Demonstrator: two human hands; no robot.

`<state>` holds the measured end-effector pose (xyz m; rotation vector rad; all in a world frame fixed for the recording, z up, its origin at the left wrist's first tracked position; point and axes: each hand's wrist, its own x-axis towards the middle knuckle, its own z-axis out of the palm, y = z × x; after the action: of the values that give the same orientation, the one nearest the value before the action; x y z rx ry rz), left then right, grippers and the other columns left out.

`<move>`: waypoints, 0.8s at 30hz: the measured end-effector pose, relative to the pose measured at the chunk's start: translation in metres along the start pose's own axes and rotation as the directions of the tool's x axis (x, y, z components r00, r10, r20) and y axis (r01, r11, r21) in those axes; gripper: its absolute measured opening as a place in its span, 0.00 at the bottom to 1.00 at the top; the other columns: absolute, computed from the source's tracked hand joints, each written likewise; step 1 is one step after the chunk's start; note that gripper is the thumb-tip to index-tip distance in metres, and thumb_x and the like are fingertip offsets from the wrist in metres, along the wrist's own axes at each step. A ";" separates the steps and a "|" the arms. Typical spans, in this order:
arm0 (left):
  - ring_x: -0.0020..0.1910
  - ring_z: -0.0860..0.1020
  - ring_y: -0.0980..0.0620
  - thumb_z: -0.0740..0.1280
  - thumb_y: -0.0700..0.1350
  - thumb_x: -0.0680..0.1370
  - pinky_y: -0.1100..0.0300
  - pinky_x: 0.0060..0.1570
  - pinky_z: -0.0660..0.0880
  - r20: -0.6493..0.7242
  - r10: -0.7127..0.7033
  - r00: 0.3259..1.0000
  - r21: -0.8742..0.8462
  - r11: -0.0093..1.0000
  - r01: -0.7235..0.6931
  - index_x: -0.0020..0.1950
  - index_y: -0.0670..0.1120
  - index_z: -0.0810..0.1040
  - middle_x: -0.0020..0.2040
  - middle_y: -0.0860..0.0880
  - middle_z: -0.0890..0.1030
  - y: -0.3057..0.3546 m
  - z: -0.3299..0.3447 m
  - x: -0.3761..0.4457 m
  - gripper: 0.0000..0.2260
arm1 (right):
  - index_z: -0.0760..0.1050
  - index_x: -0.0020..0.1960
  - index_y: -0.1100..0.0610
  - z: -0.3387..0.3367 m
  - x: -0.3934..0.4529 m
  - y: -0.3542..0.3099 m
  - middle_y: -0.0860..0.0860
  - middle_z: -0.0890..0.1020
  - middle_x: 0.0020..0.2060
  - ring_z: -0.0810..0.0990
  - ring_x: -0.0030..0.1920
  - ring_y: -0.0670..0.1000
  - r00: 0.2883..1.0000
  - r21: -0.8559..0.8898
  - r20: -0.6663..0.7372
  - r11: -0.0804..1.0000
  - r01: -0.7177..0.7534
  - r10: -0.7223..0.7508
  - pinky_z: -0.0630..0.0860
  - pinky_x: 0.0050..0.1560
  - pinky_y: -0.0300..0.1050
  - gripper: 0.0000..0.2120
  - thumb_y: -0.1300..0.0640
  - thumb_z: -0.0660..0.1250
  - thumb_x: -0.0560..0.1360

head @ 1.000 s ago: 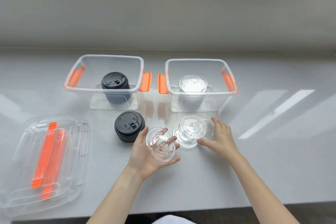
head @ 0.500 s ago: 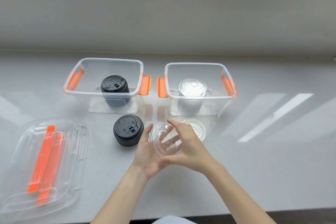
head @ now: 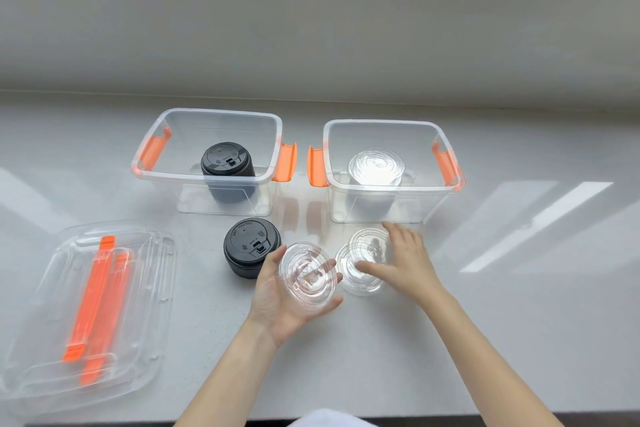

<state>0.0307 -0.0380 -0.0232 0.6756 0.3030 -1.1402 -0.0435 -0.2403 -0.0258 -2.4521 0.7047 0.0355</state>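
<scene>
Sorting cup lids: the left hand (head: pixel 287 298) cradles a clear lid (head: pixel 308 274) above the counter (head: pixel 485 322), fingers curled round its rim. The right hand (head: pixel 408 260), fingers spread, rests on loose lids (head: pixel 367 246) before the right bin (head: pixel 391 123). Next, probably pinching one up.

Only text I can kinda make out is on the black lid stack (head: pixel 251 246) left of centre: raised letters curving along its top rim, looks like "CAUTION" with a shorter word before it. The black lid (head: pixel 225 159) in the left bin (head: pixel 221 112) has tiny embossed marks, too small to read. Same with the clear lid (head: pixel 308 274), lower centre.
</scene>
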 end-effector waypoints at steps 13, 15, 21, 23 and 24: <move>0.52 0.80 0.39 0.65 0.58 0.67 0.40 0.57 0.71 0.023 -0.008 1.000 -0.077 0.997 0.010 0.54 0.46 0.76 0.56 0.39 0.79 0.002 0.008 0.002 0.22 | 0.61 0.70 0.50 -0.006 -0.026 -0.050 0.43 0.70 0.64 0.65 0.65 0.44 0.953 0.223 -0.073 0.927 0.302 -0.293 0.61 0.65 0.40 0.44 0.35 0.71 0.59; 0.56 0.76 0.39 0.64 0.59 0.68 0.42 0.59 0.70 0.075 -0.019 0.997 -0.125 0.992 0.029 0.57 0.46 0.74 0.59 0.40 0.76 0.002 0.012 0.002 0.23 | 0.61 0.70 0.49 -0.002 -0.033 -0.063 0.39 0.68 0.62 0.64 0.63 0.40 0.937 0.254 -0.043 0.904 0.345 -0.346 0.61 0.64 0.38 0.44 0.37 0.72 0.59; 0.51 0.80 0.40 0.63 0.58 0.69 0.47 0.52 0.77 0.145 -0.016 0.989 -0.136 0.990 0.036 0.53 0.42 0.79 0.52 0.40 0.81 -0.001 0.013 -0.003 0.22 | 0.59 0.70 0.47 0.012 -0.043 -0.072 0.36 0.67 0.56 0.65 0.60 0.40 0.924 0.291 0.033 0.888 0.355 -0.381 0.66 0.62 0.38 0.44 0.39 0.74 0.59; 0.52 0.77 0.41 0.64 0.57 0.68 0.46 0.54 0.72 0.114 -0.003 0.993 -0.114 0.993 0.016 0.53 0.44 0.77 0.54 0.41 0.78 0.000 0.009 -0.004 0.21 | 0.56 0.71 0.43 0.012 -0.042 -0.066 0.37 0.66 0.61 0.64 0.63 0.38 0.935 0.350 0.082 0.889 0.297 -0.345 0.62 0.63 0.35 0.47 0.37 0.73 0.57; 0.52 0.76 0.41 0.65 0.57 0.66 0.47 0.53 0.72 0.098 0.000 0.995 -0.115 0.993 0.011 0.51 0.44 0.77 0.53 0.41 0.77 0.000 0.007 -0.004 0.21 | 0.55 0.71 0.41 0.010 -0.039 -0.061 0.38 0.65 0.64 0.62 0.65 0.38 0.948 0.390 0.097 0.888 0.243 -0.302 0.60 0.64 0.36 0.47 0.36 0.73 0.57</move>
<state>0.0286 -0.0394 -0.0151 0.5159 0.2849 -1.1482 -0.0456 -0.1738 0.0046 -2.1271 0.2599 -0.0163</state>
